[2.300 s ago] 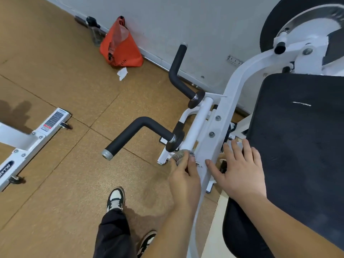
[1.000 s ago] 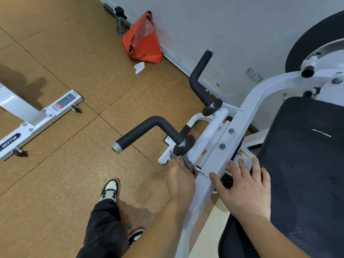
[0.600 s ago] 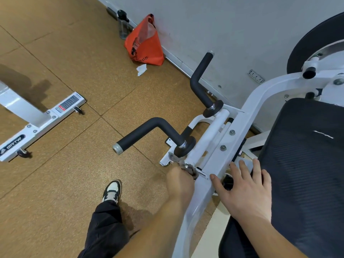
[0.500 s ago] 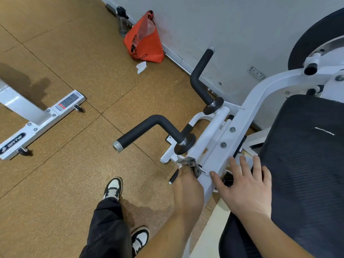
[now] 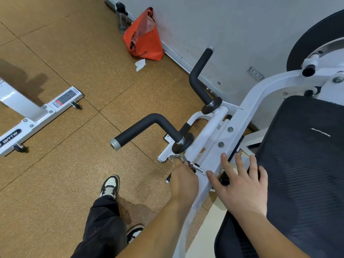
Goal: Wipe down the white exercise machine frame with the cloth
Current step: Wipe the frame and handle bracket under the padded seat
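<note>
Head view: the grey cloth is bunched at the lower end of the white frame, just below the collar of the near handle. Only a small crumpled part of it shows past the knuckles. The left hand grips the cloth with curled fingers and holds it against the frame. The right hand lies open with its fingers spread: the thumb and forefinger rest on the frame's slanted beam, and the other fingers reach toward the edge of the black pad. A far handle rises from the same crossbar, toward the wall. A shoe and a dark trouser leg stand on the brown floor left of the frame. An orange bag sits against the wall with a bottle beside it and a paper scrap in front. Another white base lies well apart at the left.
</note>
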Available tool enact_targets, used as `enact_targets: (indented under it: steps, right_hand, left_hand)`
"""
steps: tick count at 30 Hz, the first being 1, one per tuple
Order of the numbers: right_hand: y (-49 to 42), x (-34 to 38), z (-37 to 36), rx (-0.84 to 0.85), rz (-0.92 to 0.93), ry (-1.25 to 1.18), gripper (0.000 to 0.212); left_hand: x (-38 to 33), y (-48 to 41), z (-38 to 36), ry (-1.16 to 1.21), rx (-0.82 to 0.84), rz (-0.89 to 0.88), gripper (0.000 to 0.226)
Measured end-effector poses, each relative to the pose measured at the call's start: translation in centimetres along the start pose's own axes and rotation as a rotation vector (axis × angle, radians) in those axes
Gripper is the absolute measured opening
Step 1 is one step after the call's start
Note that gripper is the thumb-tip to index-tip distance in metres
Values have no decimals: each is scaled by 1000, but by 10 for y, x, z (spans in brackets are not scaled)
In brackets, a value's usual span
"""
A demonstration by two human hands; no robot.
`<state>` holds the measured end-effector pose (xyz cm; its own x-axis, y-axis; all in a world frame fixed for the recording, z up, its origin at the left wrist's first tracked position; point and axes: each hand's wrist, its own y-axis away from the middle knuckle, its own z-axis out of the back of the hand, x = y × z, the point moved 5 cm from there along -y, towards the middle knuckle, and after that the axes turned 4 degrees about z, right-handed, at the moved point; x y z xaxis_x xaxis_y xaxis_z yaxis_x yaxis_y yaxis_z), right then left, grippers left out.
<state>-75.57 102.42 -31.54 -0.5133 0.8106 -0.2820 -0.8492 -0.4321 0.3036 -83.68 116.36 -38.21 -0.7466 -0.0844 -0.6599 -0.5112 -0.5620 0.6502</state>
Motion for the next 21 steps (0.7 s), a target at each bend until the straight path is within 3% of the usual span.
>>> enact_targets:
  steps: [6, 10, 12, 14, 19, 21]
  right_hand:
    - [-2, 0, 1, 13, 3, -1, 87]
    - [-2, 0, 1, 19, 2, -17, 87]
    - [-2, -1, 1, 8, -2, -11, 87]
    - [-4, -1, 0, 24, 0, 1, 87]
    - [-3, 0, 0, 13, -2, -1, 87]
    - [-2, 0, -1, 27, 8, 5, 86]
  left_hand:
    - [2, 15, 3, -61, 57, 2, 19]
    - [22, -31, 11, 83, -6, 115, 27]
    - [18, -20, 8, 8, -41, 50, 33]
    - [16, 2, 1, -23, -15, -11, 25]
    - [16, -20, 2, -37, 12, 79, 20]
    - [9, -13, 4, -100, 10, 37, 24]
